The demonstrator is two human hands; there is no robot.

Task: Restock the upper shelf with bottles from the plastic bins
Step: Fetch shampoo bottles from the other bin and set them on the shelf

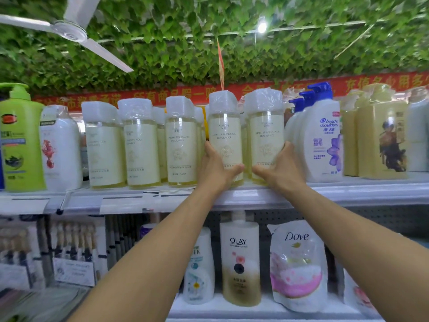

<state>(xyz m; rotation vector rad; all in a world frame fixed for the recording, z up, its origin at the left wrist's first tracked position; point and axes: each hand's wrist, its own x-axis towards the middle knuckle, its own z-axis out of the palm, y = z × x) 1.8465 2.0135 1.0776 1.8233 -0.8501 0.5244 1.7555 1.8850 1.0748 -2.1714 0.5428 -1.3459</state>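
Note:
Both my arms reach up to the upper shelf. My left hand grips the lower part of a pale yellow bottle with a plastic-wrapped cap. My right hand grips a second, identical bottle right beside it. Both bottles stand upright at the shelf's front edge. To their left stands a row of the same pale yellow bottles. The plastic bins are out of view.
Left on the upper shelf stand a green pump bottle and a white bottle. To the right are Head & Shoulders bottles and yellow bottles. Below sit an Olay bottle and a Dove pouch.

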